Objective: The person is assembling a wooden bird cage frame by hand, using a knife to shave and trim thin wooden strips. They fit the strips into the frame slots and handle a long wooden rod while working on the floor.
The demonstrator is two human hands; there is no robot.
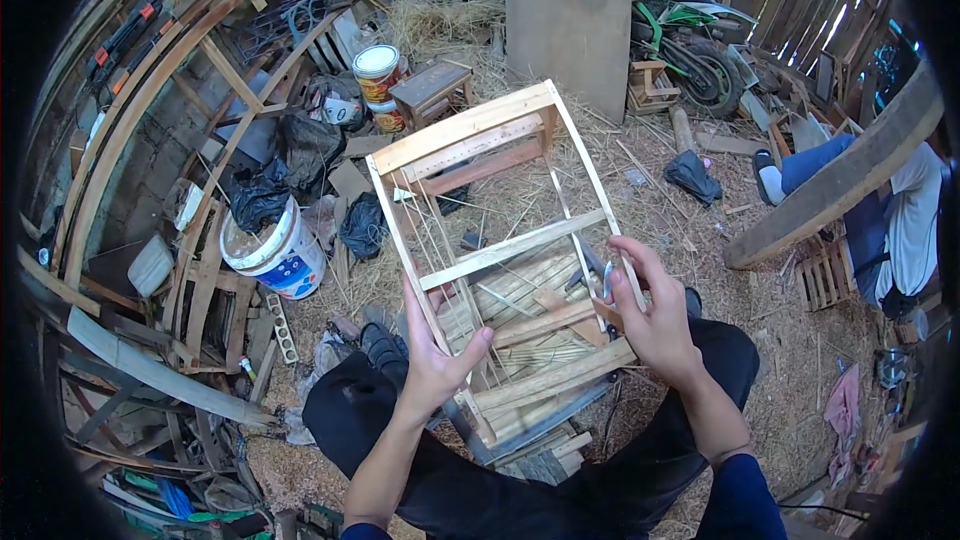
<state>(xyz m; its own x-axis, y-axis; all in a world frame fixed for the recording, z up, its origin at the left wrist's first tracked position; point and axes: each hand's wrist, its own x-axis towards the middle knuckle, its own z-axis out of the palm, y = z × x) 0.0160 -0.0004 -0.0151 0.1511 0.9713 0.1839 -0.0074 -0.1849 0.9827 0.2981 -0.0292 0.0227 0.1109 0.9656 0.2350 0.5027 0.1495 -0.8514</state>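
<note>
A pale wooden frame [485, 132], built like a small stool or rack with crosspieces, stands tilted between my knees. My left hand [432, 365] holds its left rail near the lower end, thumb laid over the inner side and fingers mostly hidden behind the wood. At the right rail, my right hand [650, 315] is closed with its fingers curled on the wood. By those fingertips is a small shiny piece with a brown part, too small to make out. Thin wooden strips [520, 300] lie below and inside the frame.
A white bucket [275, 260] with a black bag stands left, near stacked paint cans [378, 75] and a small wooden stool [432, 90]. Curved timbers line the left side. A board [568, 30] and a green motorbike [690, 50] are behind. Another person [905, 220] sits right, behind a curved beam [840, 180].
</note>
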